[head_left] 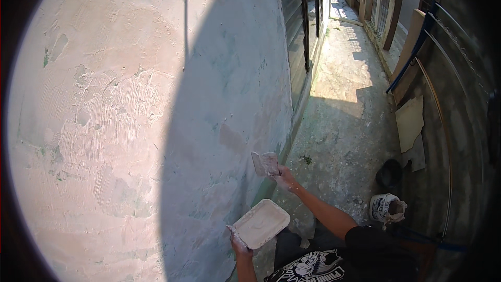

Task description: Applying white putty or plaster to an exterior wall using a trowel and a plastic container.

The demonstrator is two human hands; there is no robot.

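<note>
My right hand [285, 178] grips a putty knife [265, 164] by its handle. The wide blade is coated in pale plaster and held close to the shaded part of the wall [209, 125]; whether it touches cannot be told. Lower down, my left hand [239, 242] holds a shallow rectangular tray [283, 217] by its left edge, thumb at the rim. Pale, wet-looking plaster lies spread in the tray. The wall is patchy, with pinkish-white coating, rough trowel marks and greenish spots.
A white bag with an open top [383, 208] stands on the concrete path [334, 146] at right, beside a black bucket [389, 174]. Broken board pieces [410, 125] and long poles [437, 99] lean along the right wall. A louvered window [293, 15] adjoins the plastered wall.
</note>
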